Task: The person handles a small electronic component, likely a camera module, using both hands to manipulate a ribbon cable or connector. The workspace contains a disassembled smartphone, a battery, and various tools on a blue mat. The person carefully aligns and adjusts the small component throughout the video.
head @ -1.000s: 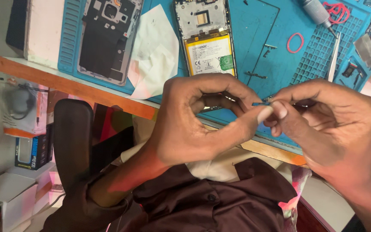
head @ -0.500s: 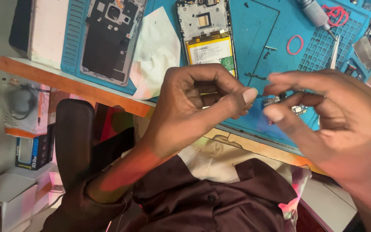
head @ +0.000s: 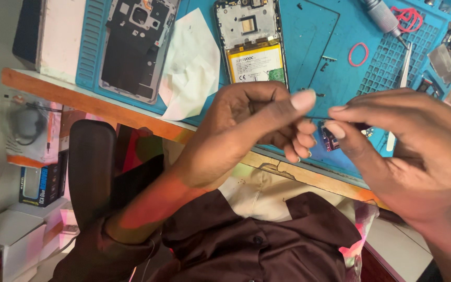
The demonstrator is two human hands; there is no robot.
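Two bare hands up close over a blue work mat [head: 309,47]; left hand [head: 251,130] curled, thumb stuck out, fingers folded in on the palm, nothing to see inside them, so cannot tell if anything is held; right hand [head: 413,151] just beside it, thumb and first finger drawn close together at the tips, not touching the left hand; maybe a tiny dark bit under those fingers, too small and hidden to tell; a small dark circuit part [head: 331,141] lying on the mat right below the gap between the two hands; farther up the mat, an open phone with a yellow battery [head: 254,47], its back off; beside that a crumpled white paper [head: 191,68]; then a dark phone back cover [head: 134,49] with holes in it, near the mat's left end; a red rubber ring [head: 359,54] on the mat above the right hand; thin metal tweezers [head: 404,68] near the ring; a grey screwdriver [head: 384,15] at the top; a brown shirt [head: 246,240] low down, close to the camera; a wooden table edge [head: 95,107] under the mat.
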